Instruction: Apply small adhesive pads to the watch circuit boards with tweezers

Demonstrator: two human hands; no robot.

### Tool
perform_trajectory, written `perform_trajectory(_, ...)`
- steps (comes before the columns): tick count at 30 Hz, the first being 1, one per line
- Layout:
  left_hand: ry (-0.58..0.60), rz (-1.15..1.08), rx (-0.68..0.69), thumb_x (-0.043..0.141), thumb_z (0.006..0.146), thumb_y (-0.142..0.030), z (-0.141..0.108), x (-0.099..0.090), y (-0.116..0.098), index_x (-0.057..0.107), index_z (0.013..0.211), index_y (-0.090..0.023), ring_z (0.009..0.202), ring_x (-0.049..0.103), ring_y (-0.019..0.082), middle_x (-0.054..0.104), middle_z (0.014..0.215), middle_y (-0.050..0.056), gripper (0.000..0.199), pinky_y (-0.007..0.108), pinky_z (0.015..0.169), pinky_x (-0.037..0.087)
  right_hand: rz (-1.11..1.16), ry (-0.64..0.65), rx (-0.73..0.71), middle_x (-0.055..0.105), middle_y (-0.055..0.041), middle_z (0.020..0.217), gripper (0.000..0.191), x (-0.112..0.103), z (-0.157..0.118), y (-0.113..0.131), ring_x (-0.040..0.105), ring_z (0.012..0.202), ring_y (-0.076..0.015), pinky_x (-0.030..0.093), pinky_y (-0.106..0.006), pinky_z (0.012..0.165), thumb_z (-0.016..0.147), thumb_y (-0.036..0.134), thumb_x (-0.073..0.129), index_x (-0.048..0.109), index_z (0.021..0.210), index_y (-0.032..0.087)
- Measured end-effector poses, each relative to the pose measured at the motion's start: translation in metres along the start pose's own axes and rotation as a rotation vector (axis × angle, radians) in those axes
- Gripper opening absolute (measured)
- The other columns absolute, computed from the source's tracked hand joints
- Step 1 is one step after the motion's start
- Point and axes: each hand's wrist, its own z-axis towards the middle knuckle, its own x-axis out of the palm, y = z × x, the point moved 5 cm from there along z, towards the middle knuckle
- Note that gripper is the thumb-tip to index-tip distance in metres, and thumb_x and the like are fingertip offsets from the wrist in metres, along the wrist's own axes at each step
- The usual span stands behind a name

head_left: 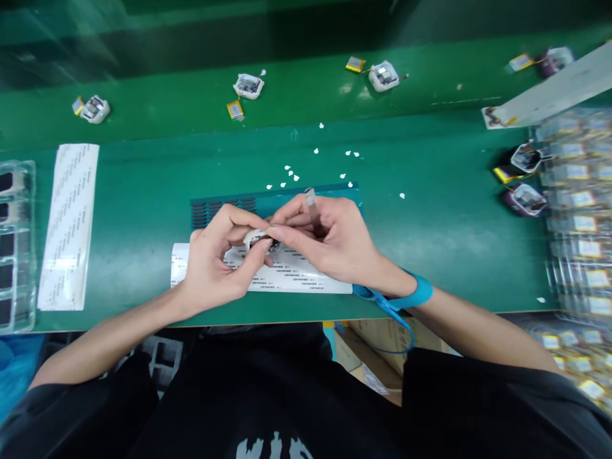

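Observation:
Between my two hands is a small white device housing (255, 238) with dark parts inside, partly covered by fingers. My left hand (222, 255) pinches its left side and lower edge with thumb and fingers. My right hand (325, 237) is closed at the housing's right side, thumb and index fingertip touching its top edge. A blue wrist strap (418, 292) circles my right wrist. Below the hands lies a white printed sheet (306, 278), over a teal sheet (351, 192) with rows of dark strips (205, 211) at its left.
Open housings with yellow batteries stand along the back, one at centre (248, 85). Small white pieces (291, 173) are scattered beyond the hands. A white printed strip (69, 223) and clear tray (32, 248) lie left. Stacked trays of batteries (586, 223) and dark housings (526, 200) stand right.

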Motion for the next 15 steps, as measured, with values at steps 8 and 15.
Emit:
perform_trajectory(8, 0.238, 0.147, 0.198, 0.066, 0.093, -0.018, -0.005, 0.013, -0.015, 0.066, 0.101, -0.018, 0.088, 0.076, 0.019, 0.078, 0.093, 0.007, 0.008, 0.027, 0.074, 0.060, -0.052, -0.173, -0.103, 0.067, -0.0017, 0.070, 0.052, -0.037, 0.001, 0.028, 0.062, 0.064, -0.0149, 0.049, -0.031, 0.056, 0.103, 0.051, 0.044, 0.064, 0.064, 0.023)
perform_trajectory(15, 0.554, 0.425, 0.439, 0.045, 0.102, -0.019, -0.011, 0.036, -0.007, 0.062, 0.117, -0.013, 0.117, 0.067, 0.029, 0.069, 0.122, 0.019, 0.023, 0.045, 0.093, 0.057, -0.148, -0.459, -0.095, 0.065, -0.0024, 0.055, 0.049, -0.072, -0.056, 0.044, 0.053, 0.045, -0.0155, 0.041, -0.033, 0.041, 0.103, 0.046, 0.045, 0.076, 0.071, 0.026)
